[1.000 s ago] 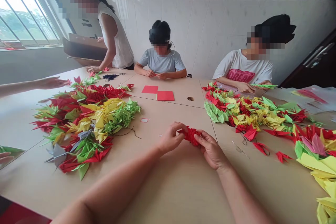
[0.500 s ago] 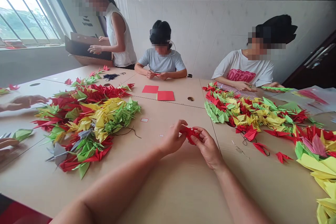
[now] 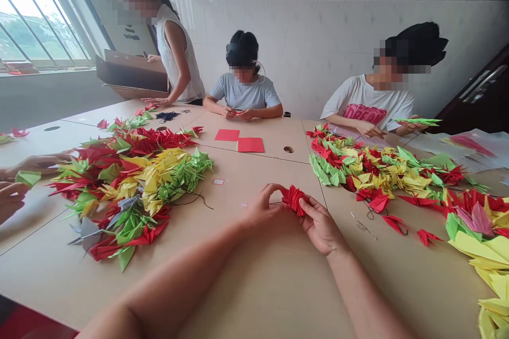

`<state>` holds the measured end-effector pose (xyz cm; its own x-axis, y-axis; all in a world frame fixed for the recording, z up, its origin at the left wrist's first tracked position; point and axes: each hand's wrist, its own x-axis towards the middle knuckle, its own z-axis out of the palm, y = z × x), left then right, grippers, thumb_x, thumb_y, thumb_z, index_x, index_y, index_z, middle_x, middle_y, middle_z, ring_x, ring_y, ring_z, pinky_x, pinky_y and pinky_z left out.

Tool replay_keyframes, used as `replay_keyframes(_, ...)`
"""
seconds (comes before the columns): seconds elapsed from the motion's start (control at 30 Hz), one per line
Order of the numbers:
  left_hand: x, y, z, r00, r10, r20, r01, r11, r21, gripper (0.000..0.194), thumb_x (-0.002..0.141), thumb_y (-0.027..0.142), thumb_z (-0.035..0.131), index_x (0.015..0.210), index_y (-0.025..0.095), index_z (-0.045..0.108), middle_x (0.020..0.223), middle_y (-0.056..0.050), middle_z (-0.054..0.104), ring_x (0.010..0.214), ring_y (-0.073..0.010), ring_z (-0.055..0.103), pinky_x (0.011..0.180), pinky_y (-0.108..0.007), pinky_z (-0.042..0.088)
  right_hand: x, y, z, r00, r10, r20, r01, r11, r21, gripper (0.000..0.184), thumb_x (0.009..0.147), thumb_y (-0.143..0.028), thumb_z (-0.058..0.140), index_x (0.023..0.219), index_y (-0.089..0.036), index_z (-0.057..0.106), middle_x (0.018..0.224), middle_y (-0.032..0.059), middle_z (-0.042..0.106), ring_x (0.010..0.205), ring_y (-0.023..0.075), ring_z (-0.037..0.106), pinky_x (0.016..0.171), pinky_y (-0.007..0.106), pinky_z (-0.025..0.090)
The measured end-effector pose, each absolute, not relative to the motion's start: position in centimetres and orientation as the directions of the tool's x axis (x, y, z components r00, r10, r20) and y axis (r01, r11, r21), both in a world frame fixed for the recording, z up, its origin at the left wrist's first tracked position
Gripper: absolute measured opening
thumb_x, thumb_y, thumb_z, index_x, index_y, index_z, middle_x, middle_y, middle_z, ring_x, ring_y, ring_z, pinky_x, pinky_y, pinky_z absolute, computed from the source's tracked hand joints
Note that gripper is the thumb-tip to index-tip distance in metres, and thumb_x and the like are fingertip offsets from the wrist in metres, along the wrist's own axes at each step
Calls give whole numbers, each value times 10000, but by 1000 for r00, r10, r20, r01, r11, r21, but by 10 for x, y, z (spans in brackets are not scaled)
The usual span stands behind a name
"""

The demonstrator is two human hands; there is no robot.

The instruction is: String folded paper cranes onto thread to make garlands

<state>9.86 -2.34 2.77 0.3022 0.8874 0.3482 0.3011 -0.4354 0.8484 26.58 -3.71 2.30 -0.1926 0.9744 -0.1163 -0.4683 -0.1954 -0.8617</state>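
Above the middle of the table, a red pleated paper piece (image 3: 294, 199) is held up between my hands, its narrow folds fanned toward me. My right hand (image 3: 321, 224) grips its right end with the thumb in front. My left hand (image 3: 263, 208) is bent round its left end, the index finger reaching the paper's edge; its fingertips are partly hidden. To the right on the table lie a thin metal tool (image 3: 362, 225) and a loose red folded-paper piece (image 3: 395, 223) with dark cord by it.
A heap of folded-paper cranes (image 3: 131, 180) lies left, with another person's hand (image 3: 11, 198) beside it. Strung cranes (image 3: 377, 169) spread at right. Two red paper squares (image 3: 251, 144) lie ahead. Three people sit or stand across the table (image 3: 254, 286); one is beside a cardboard box (image 3: 133, 75).
The red paper has turned so its pleats show more, and my left fingers have shifted on it. The standing person's hand has lowered to the table. At left, another person's hands have moved.
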Motion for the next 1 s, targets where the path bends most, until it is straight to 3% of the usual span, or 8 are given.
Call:
replay_keyframes(0.17,99,-21,29,83,972,220,124,-229,965,317,803,418,524,1035,202,525,908,-39,588,849,-158,550,743,-301,440,266,-39,24,-185,981,-66,-464,-146,-874,238,696,-315,727,910,-251,647,892,-5,666,796,149,582,754,298,440)
replay_keyframes(0.27,98,-21,31,178,983,38,-24,-34,999,404,805,487,495,1083,195,516,751,-20,583,715,-142,557,654,-286,445,265,-41,23,-183,983,-26,-367,-92,-926,248,692,-340,728,908,-262,635,902,-12,662,833,153,569,784,295,423)
replay_keyframes(0.37,97,-22,34,327,942,-77,-130,126,984,407,795,495,511,1058,188,557,794,-43,609,727,-148,585,683,-301,461,262,-42,23,-229,973,27,-215,-24,-976,247,708,-370,706,914,-255,633,906,-5,660,834,161,559,796,299,418)
replay_keyframes(0.5,96,-22,35,420,904,-85,-261,210,942,275,758,395,606,912,167,615,845,-52,626,765,-152,597,739,-321,471,259,-44,22,-265,958,110,-54,99,-994,219,740,-357,673,922,-243,629,905,5,641,840,167,550,801,302,424)
replay_keyframes(0.67,94,-19,31,410,908,-81,-376,250,892,192,703,317,684,750,145,611,841,-37,642,755,-129,593,807,-330,454,258,-45,23,-279,950,139,9,148,-989,188,759,-346,650,911,-241,619,876,7,628,834,164,554,786,294,441)
replay_keyframes(0.87,92,-16,29,400,912,-93,-493,300,817,144,717,239,685,762,139,591,924,-53,653,833,-141,608,836,-320,445,256,-43,22,-236,959,157,-1,161,-987,212,748,-362,657,920,-241,630,933,22,637,846,174,558,789,310,448)
replay_keyframes(1.0,92,-16,30,406,909,-88,-567,327,756,113,741,195,662,734,136,566,986,-70,655,884,-141,616,860,-286,441,256,-44,23,-182,977,114,-105,96,-990,248,720,-372,687,924,-241,635,950,22,636,844,173,549,779,311,448)
